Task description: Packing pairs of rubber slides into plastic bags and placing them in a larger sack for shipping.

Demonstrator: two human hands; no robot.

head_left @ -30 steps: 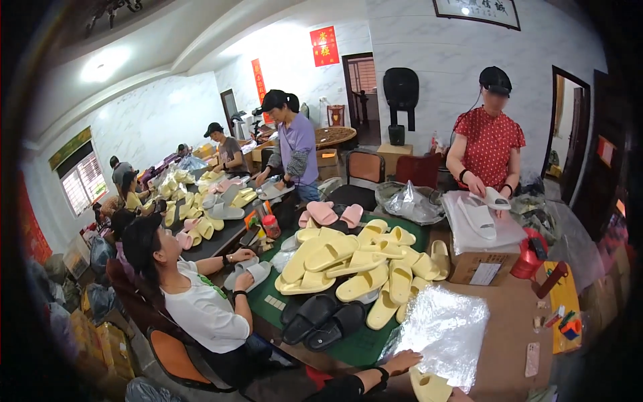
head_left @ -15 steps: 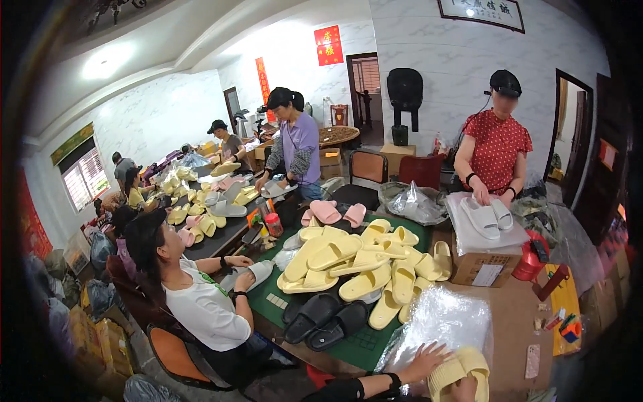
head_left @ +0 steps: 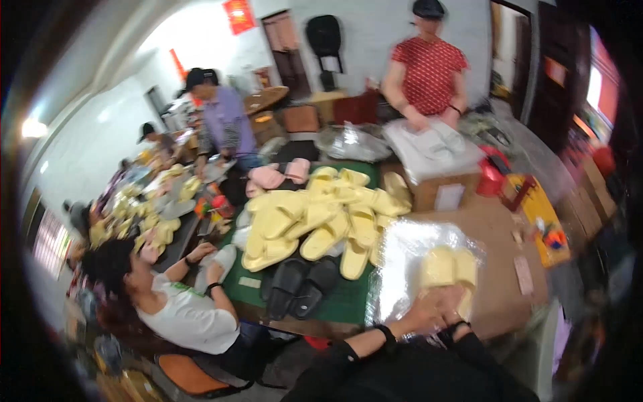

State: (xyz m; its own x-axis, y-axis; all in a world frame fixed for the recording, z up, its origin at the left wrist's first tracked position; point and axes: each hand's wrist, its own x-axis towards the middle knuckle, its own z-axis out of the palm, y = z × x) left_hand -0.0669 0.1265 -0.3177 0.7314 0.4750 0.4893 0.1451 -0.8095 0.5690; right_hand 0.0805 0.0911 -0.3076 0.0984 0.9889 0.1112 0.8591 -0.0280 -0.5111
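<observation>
A pair of pale yellow ribbed slippers [head_left: 447, 266] lies side by side over a stack of clear plastic bags [head_left: 394, 278], toes pointing away from me. My right hand [head_left: 455, 303] is closed about the near, heel end of the pair. Close against it, my left hand [head_left: 420, 313] reaches in from the left and meets the same end. Motion blur smears the left fingers, so their grip is unclear. Ahead to the left, a heap of yellow slippers [head_left: 321, 218] covers a green mat [head_left: 338, 305]. Two black slippers [head_left: 301, 288] sit at the heap's near side.
At left, a seated co-worker [head_left: 187, 308] handles a grey slipper [head_left: 218, 262]. Across the table, a person in a red dotted top [head_left: 429, 74] works over white plastic on a cardboard box [head_left: 442, 194]. A pink phone-like object [head_left: 523, 275] and a yellow board [head_left: 536, 214] lie at right.
The view has swung right and down. My right hand and the yellow slippers are now over the plastic bags, and my left hand has come in beside the heel end.
</observation>
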